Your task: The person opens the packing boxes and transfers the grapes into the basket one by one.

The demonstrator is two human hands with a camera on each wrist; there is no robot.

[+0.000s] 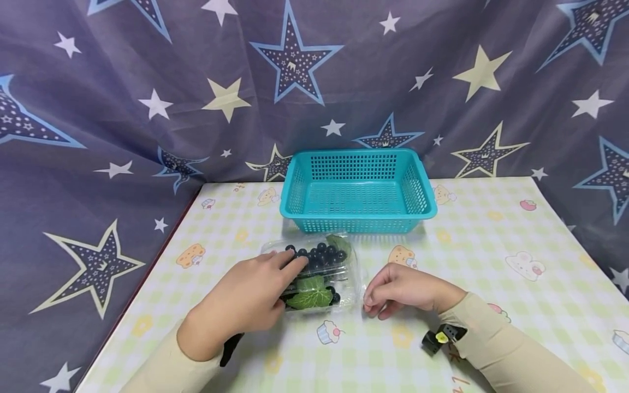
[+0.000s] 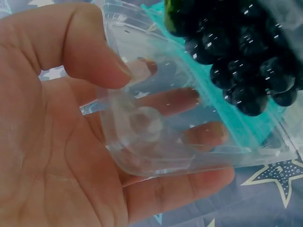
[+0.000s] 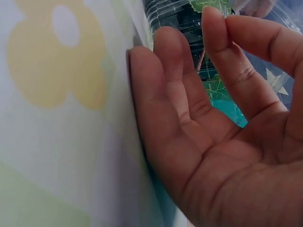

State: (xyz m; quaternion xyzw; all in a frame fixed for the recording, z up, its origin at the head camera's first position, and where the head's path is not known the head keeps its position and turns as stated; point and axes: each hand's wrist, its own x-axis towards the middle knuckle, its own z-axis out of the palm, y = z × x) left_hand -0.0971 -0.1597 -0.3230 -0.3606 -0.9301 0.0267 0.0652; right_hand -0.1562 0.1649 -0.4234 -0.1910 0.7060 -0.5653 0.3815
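Note:
A clear plastic box lies on the table, with dark round grapes and a green leaf showing in it. My left hand holds the box at its left side. In the left wrist view, the thumb lies on the near side of the clear plastic edge, and several fingers show through from behind. Just right of the box, my right hand rests low at the table. Its fingers are loosely curled and thumb and forefinger meet; nothing shows between them in the right wrist view.
Behind the box stands a turquoise plastic basket with nothing visible inside. A checked cloth with printed cakes and flowers covers the table. A dark curtain with stars hangs behind and along the sides.

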